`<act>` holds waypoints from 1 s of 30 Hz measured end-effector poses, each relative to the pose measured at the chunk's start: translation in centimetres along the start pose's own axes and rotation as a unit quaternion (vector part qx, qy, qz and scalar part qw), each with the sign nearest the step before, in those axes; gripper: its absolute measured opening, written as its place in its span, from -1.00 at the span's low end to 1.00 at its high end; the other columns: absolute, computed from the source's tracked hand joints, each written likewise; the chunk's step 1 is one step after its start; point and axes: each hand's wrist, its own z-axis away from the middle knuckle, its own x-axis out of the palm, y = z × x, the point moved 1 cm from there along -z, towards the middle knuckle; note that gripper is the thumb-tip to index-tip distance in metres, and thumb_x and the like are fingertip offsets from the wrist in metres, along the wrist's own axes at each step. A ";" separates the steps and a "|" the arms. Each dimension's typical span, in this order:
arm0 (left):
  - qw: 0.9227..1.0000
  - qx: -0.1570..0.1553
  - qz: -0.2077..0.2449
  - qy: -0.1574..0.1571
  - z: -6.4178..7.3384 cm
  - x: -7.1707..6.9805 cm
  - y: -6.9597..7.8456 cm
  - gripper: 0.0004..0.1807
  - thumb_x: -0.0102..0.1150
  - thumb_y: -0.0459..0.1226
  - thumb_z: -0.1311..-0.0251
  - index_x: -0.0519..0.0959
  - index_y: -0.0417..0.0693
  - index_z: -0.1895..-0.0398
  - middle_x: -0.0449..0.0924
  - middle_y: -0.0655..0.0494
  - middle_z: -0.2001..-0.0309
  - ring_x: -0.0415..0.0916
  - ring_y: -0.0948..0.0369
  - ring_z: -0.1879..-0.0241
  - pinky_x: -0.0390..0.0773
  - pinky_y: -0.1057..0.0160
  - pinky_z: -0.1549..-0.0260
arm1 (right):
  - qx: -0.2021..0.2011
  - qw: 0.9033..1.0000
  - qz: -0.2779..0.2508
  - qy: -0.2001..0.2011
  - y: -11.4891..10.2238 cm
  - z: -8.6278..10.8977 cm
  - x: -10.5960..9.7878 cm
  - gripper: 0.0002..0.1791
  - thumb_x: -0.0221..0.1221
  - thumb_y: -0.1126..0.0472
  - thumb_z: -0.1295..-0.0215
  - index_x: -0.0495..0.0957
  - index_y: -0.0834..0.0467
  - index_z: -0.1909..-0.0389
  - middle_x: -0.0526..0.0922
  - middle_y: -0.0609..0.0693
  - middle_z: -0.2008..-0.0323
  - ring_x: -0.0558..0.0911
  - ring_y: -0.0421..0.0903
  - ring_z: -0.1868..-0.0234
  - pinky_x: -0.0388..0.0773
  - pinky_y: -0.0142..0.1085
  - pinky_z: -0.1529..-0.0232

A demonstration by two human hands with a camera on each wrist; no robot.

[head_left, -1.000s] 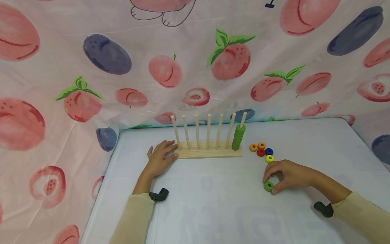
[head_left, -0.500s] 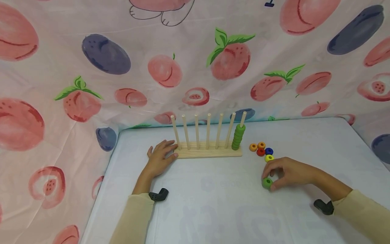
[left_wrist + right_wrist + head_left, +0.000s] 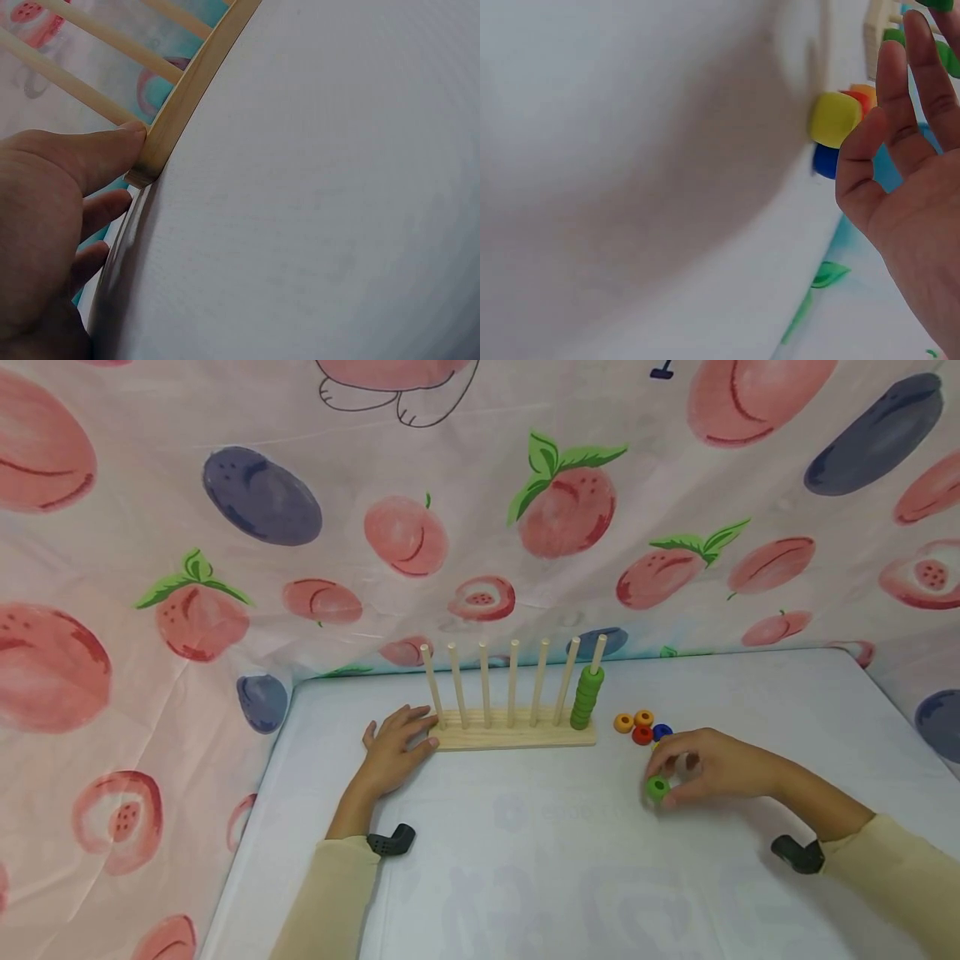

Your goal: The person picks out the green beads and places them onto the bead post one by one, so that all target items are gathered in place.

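Observation:
Between thumb and fingers, my right hand (image 3: pixel 716 767) pinches a green bead (image 3: pixel 657 788), its hole facing up, low over the white table. In the right wrist view only the edge of that bead (image 3: pixel 936 3) shows at the top. Left of it stands a wooden peg rack (image 3: pixel 513 739) with a row of upright pegs. The rightmost peg bears a stack of green beads (image 3: pixel 587 697); the other pegs are bare. My left hand (image 3: pixel 393 750) rests against the rack's left end, fingers fairly straight. In the left wrist view its thumb (image 3: pixel 112 154) touches the base's corner.
Right of the rack lie loose beads: two orange (image 3: pixel 623 722), a red bead (image 3: pixel 642 735), a blue bead (image 3: pixel 662 732) and a yellow bead (image 3: pixel 836 120), mostly behind my right hand in the head view. A fruit-print cloth (image 3: pixel 480 552) hangs behind the table.
My right hand has carried the green bead up off the table and away from me, towards the loose beads, now covering most of the yellow one. Left hand and rack stay put.

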 end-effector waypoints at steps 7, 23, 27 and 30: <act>1.000 -0.004 0.005 -0.003 0.1 -0.2 0.2 -0.51 0.20 -0.03 -0.43 0.54 0.09 -0.37 0.36 0.07 -0.50 0.00 -0.07 -0.61 -0.43 -0.42 -0.41 | 0.000 1.000 0.021 0.021 -0.7 -0.3 -1.3 -0.66 0.48 -0.01 -0.17 0.67 -0.11 0.05 0.66 -0.28 0.19 0.60 -0.14 0.11 0.56 -0.28 0.10; 1.000 -0.001 -0.001 -0.003 0.0 -0.1 0.0 -0.49 0.18 -0.02 -0.43 0.53 0.09 -0.38 0.35 0.08 -0.51 -0.01 -0.08 -0.61 -0.43 -0.42 -0.41 | -0.009 0.997 0.033 0.068 -3.5 -1.4 -4.0 -0.72 0.48 0.04 -0.19 0.69 -0.18 0.09 0.70 -0.28 0.16 0.61 -0.23 0.12 0.57 -0.27 0.08; 1.000 -0.002 -0.003 -0.006 0.0 0.0 0.0 -0.49 0.17 -0.01 -0.44 0.52 0.09 -0.39 0.34 0.08 -0.51 -0.01 -0.07 -0.61 -0.43 -0.42 -0.42 | -0.005 0.995 0.050 0.088 -4.2 -1.7 -4.7 -0.73 0.47 0.05 -0.20 0.68 -0.22 0.10 0.70 -0.30 0.17 0.61 -0.23 0.12 0.57 -0.31 0.09; 1.000 -0.005 -0.004 -0.009 0.0 -0.1 0.1 -0.49 0.16 0.00 -0.45 0.52 0.10 -0.39 0.33 0.09 -0.51 -0.02 -0.06 -0.61 -0.44 -0.41 -0.42 | -0.002 0.992 0.063 0.105 -4.9 -1.9 -5.1 -0.75 0.46 0.06 -0.22 0.69 -0.23 0.10 0.71 -0.31 0.17 0.61 -0.23 0.12 0.57 -0.33 0.08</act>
